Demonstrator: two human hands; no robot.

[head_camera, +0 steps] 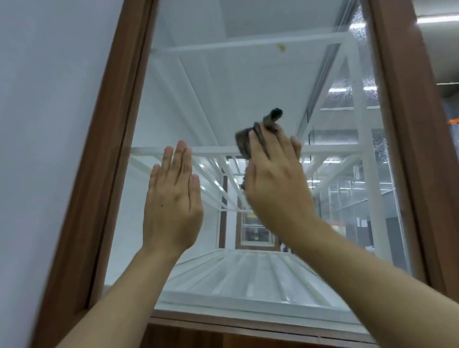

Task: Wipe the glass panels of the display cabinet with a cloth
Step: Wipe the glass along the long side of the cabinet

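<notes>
Plainly, the bunched dark grey cloth (244,143) sat high on the clear glass panel (218,89) of the display cabinet. It was held there under the right hand (273,176), whose fingers lay nearly straight with a fold caught between two of them. That hold looked thin, and a hard sweep might have let the cloth slip out and drop. The left hand (171,200) lay flat on the glass just to the left, fingers straight and holding nothing, and it would likely have left prints to wipe again. Leaning on both palms might also have strained the pane in its brown wood frame (110,153). A small yellowish smear (281,47) and pale speckling (359,26) showed toward the top, though I could not tell on which surface. White shelf framing (362,140) stood inside, a pale grey wall (34,130) ran along the left, and a ceiling strip light (441,18) glowed beyond the frame on the right.
</notes>
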